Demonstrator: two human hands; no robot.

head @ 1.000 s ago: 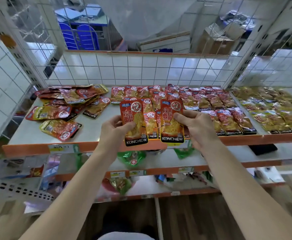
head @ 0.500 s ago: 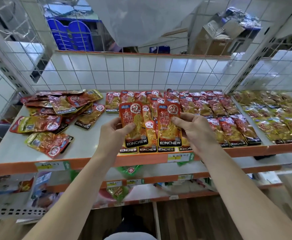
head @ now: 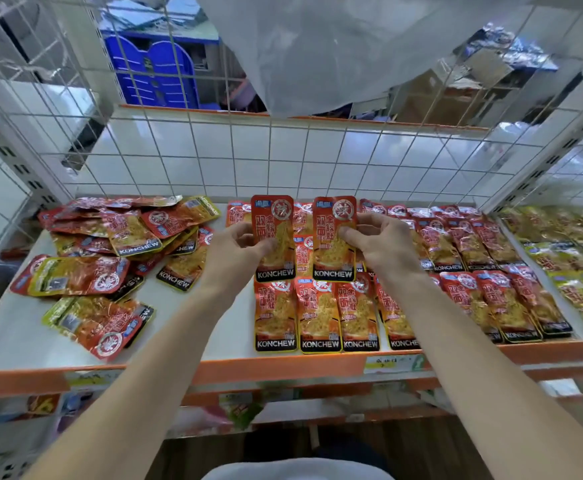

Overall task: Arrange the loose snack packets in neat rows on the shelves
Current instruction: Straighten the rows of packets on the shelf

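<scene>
My left hand [head: 236, 252] pinches one red KONCHEW snack packet [head: 273, 237] by its left edge, upright above the shelf. My right hand [head: 382, 242] pinches a second red packet [head: 334, 237] by its right edge, side by side with the first. Both hang over the middle rows of packets. A front row of red packets [head: 317, 315] lies flat at the shelf's orange front edge [head: 283, 367]. A loose heap of red packets [head: 120, 237] lies on the left of the white shelf [head: 13, 334].
Neat rows of red packets [head: 473, 268] fill the shelf's right half. Yellow-green packets [head: 567, 258] lie in the adjoining bay. White wire mesh [head: 283, 157] closes the back and sides. Lower shelves [head: 283, 410] hold more goods.
Both hands have carried their packets away from the front edge, back over the middle of the shelf. The camera has come closer to the shelf.
</scene>
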